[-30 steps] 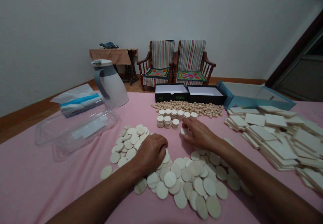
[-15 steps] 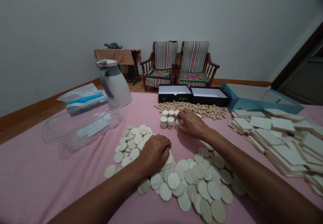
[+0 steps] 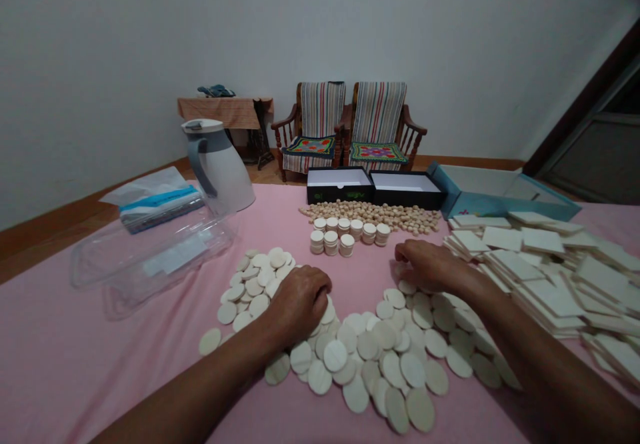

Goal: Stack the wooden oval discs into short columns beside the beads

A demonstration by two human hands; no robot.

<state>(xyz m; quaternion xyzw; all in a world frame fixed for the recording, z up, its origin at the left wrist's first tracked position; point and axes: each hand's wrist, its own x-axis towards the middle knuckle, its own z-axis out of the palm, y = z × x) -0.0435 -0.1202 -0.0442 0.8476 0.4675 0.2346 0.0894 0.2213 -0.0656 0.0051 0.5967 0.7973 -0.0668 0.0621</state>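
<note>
Many thin round wooden discs [image 3: 370, 347] lie in a loose heap in front of me. Over the heap's left part rests my left hand [image 3: 301, 301], its fingers curled in; whatever they hold is hidden beneath them. My right hand [image 3: 427, 265] hovers by the heap's upper right edge, thumb and fingers a little apart, nothing visible between them. Beyond both hands stand short upright stacks of discs [image 3: 331, 243] in two rows; the front row ends in a stack [image 3: 347, 245] set slightly apart from its neighbours.
Small wooden beads [image 3: 395, 217] spread behind the stacks, before two black open boxes [image 3: 407, 197]. To the right are square wooden tiles [image 3: 545, 284] and a blue box [image 3: 500, 194]. On the left are a clear plastic container [image 3: 150, 264], a tissue pack [image 3: 160, 207] and a white jug [image 3: 225, 174].
My right hand has let go of the front-row stack and drawn back to the right, toward the heap. My left hand has stayed over the discs. The view has shifted slightly.
</note>
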